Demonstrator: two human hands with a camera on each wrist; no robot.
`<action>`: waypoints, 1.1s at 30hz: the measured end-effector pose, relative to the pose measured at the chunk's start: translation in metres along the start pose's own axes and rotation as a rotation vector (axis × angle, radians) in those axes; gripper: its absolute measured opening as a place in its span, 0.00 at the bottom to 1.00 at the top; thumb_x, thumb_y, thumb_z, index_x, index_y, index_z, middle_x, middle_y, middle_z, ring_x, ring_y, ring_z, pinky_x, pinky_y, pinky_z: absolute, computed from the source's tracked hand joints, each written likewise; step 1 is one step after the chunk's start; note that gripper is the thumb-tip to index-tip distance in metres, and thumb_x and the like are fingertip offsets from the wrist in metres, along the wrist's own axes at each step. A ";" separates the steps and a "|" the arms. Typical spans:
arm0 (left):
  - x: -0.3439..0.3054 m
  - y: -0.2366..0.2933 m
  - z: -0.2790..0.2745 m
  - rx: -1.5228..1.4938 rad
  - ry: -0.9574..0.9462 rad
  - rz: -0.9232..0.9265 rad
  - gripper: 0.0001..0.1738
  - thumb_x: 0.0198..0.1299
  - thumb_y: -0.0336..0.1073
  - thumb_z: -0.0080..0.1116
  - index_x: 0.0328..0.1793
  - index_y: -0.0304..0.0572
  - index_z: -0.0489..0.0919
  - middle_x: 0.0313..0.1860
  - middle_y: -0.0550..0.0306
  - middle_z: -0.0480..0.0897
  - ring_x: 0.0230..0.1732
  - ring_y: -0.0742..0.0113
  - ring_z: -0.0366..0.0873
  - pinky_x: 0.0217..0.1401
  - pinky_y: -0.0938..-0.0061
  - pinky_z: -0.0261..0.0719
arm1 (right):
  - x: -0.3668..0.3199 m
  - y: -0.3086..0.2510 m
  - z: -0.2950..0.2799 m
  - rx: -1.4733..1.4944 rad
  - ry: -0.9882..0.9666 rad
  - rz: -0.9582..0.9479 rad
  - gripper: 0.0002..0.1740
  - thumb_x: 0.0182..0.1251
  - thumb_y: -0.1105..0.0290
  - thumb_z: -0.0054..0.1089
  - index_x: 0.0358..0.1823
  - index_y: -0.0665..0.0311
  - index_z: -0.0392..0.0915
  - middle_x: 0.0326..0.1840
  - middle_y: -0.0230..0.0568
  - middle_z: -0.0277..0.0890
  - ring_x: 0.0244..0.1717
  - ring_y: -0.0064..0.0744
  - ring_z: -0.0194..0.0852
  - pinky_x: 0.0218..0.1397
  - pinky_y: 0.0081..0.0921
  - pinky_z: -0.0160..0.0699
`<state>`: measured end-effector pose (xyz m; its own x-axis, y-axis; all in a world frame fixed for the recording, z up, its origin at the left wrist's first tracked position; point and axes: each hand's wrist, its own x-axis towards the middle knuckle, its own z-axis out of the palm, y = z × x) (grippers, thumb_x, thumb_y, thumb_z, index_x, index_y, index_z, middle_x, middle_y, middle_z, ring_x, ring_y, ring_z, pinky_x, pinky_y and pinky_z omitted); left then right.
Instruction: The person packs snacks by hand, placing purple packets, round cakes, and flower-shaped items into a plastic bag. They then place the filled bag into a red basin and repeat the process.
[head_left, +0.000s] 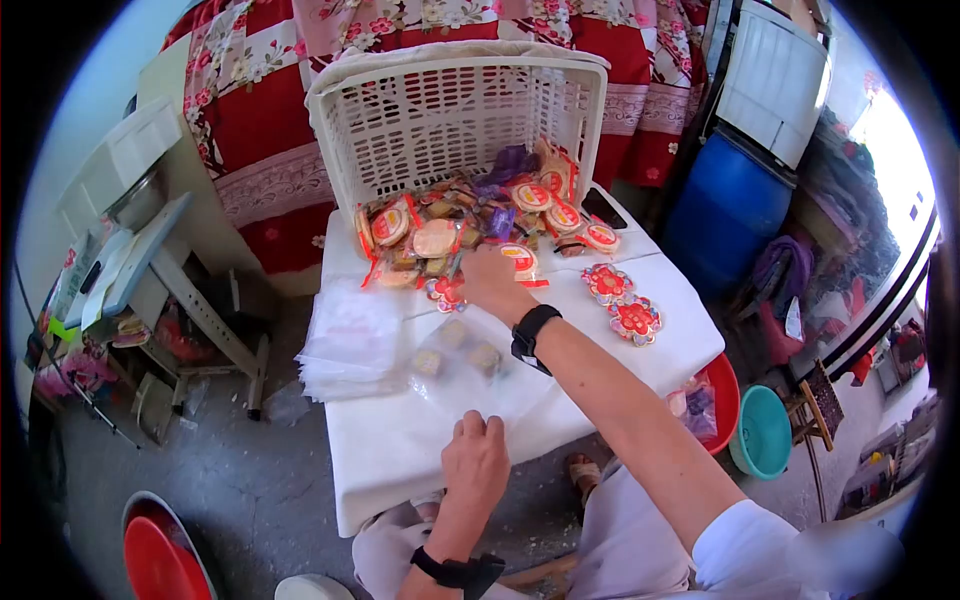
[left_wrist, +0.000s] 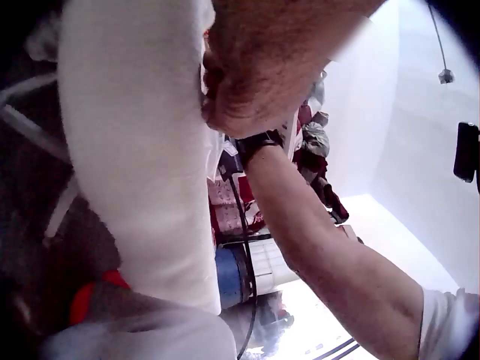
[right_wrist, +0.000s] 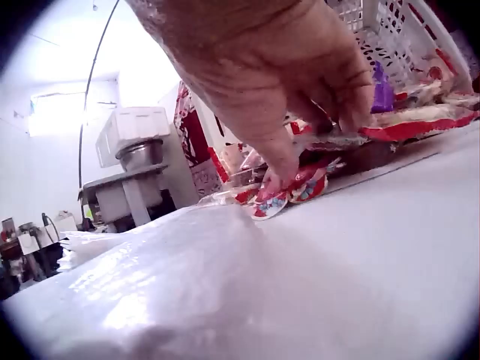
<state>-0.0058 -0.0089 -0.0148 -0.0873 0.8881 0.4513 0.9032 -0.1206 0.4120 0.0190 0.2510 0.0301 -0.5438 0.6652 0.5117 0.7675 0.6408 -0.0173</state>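
Note:
My left hand (head_left: 476, 462) is near the front of the white table, fingers curled at the edge of a clear plastic bag (head_left: 520, 388). Inside the bag lie several small square cakes (head_left: 485, 358). My right hand (head_left: 495, 283) reaches to the front of a heap of wrapped snacks. In the right wrist view its thumb and bent fingers pinch at a red flower-shaped card (right_wrist: 289, 193); part of the grip is hidden behind the fingers. Round wafers in red-edged wrappers (head_left: 437, 238) lie just beyond it. Two more flower-shaped cards (head_left: 635, 318) rest to the right.
A white plastic basket (head_left: 450, 120) lies tipped on its side at the back, snacks spilling from it. A stack of clear bags (head_left: 350, 340) lies at the table's left. Red and teal basins (head_left: 762, 432) and a blue barrel (head_left: 730, 215) stand to the right.

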 end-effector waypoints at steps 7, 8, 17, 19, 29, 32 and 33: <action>0.003 0.001 0.003 -0.014 -0.029 -0.035 0.03 0.49 0.28 0.57 0.32 0.40 0.76 0.35 0.51 0.74 0.39 0.51 0.77 0.33 0.58 0.78 | -0.001 0.024 -0.009 0.174 -0.085 0.182 0.10 0.55 0.67 0.60 0.30 0.68 0.80 0.33 0.55 0.80 0.38 0.49 0.82 0.40 0.42 0.80; 0.002 0.001 0.004 -0.022 -0.032 -0.055 0.03 0.50 0.29 0.57 0.33 0.40 0.77 0.35 0.51 0.74 0.40 0.50 0.78 0.34 0.57 0.78 | -0.007 0.029 -0.009 0.235 0.008 0.215 0.11 0.56 0.67 0.60 0.30 0.69 0.79 0.31 0.54 0.80 0.36 0.46 0.82 0.38 0.40 0.81; 0.006 -0.003 0.004 -0.258 0.172 -0.088 0.05 0.53 0.27 0.57 0.36 0.38 0.80 0.27 0.47 0.75 0.26 0.45 0.76 0.29 0.55 0.74 | -0.162 0.023 -0.117 1.503 -0.437 0.580 0.13 0.61 0.66 0.64 0.36 0.71 0.80 0.27 0.33 0.76 0.24 0.19 0.72 0.24 0.17 0.74; 0.008 -0.001 0.004 -0.279 0.231 -0.085 0.05 0.53 0.25 0.57 0.37 0.38 0.80 0.25 0.47 0.75 0.23 0.45 0.75 0.26 0.57 0.72 | -0.184 0.017 -0.131 1.624 -0.552 0.528 0.12 0.60 0.69 0.66 0.40 0.71 0.81 0.28 0.31 0.76 0.22 0.16 0.70 0.23 0.15 0.72; 0.009 0.011 0.001 -0.201 0.269 -0.066 0.10 0.53 0.23 0.57 0.42 0.37 0.78 0.27 0.49 0.73 0.25 0.50 0.76 0.26 0.61 0.73 | -0.204 0.014 -0.113 1.377 -0.513 0.620 0.12 0.60 0.68 0.65 0.38 0.69 0.77 0.25 0.31 0.74 0.20 0.16 0.71 0.22 0.16 0.73; 0.006 0.014 0.007 -0.124 0.274 0.032 0.12 0.52 0.23 0.57 0.45 0.37 0.77 0.31 0.49 0.74 0.27 0.50 0.77 0.26 0.61 0.75 | -0.202 0.002 -0.108 1.433 -0.476 0.656 0.12 0.61 0.69 0.64 0.40 0.70 0.76 0.25 0.33 0.75 0.21 0.18 0.73 0.23 0.16 0.75; 0.006 0.015 0.007 -0.100 0.255 0.047 0.13 0.52 0.23 0.58 0.46 0.37 0.77 0.32 0.49 0.74 0.28 0.50 0.77 0.27 0.61 0.76 | -0.202 -0.004 -0.104 1.472 -0.466 0.668 0.11 0.62 0.70 0.63 0.40 0.70 0.75 0.26 0.33 0.76 0.22 0.19 0.74 0.24 0.17 0.75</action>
<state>0.0103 -0.0026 -0.0117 -0.1605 0.7414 0.6516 0.8638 -0.2140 0.4562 0.1612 0.0746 0.0164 -0.5300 0.8260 -0.1918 0.0876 -0.1717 -0.9812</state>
